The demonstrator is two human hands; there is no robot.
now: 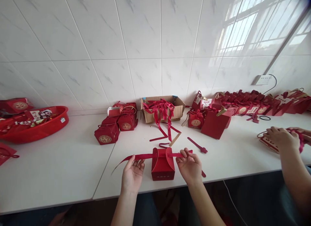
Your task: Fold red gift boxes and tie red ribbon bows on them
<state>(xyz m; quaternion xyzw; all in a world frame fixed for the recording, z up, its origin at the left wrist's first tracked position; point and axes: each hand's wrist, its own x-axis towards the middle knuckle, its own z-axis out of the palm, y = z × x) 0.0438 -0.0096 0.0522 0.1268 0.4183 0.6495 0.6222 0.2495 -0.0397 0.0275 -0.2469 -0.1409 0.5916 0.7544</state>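
Observation:
A small red gift box [163, 169] stands upright near the table's front edge, its curved top flaps folded together. A red ribbon [143, 156] runs through the top of the box and sticks out on both sides. My left hand [133, 174] pinches the ribbon left of the box, and its loose end trails further left. On the other side, my right hand [190, 164] is closed on the ribbon's right end, close to the box. Neither hand appears to touch the box itself.
Behind the box, a cardboard carton [179, 114] holds many red ribbons. Finished-looking red boxes [107, 132] stand left, more line the wall at right. A red plastic basin [36, 132] sits far left. A co-worker's hands [283, 140] handle another box at right.

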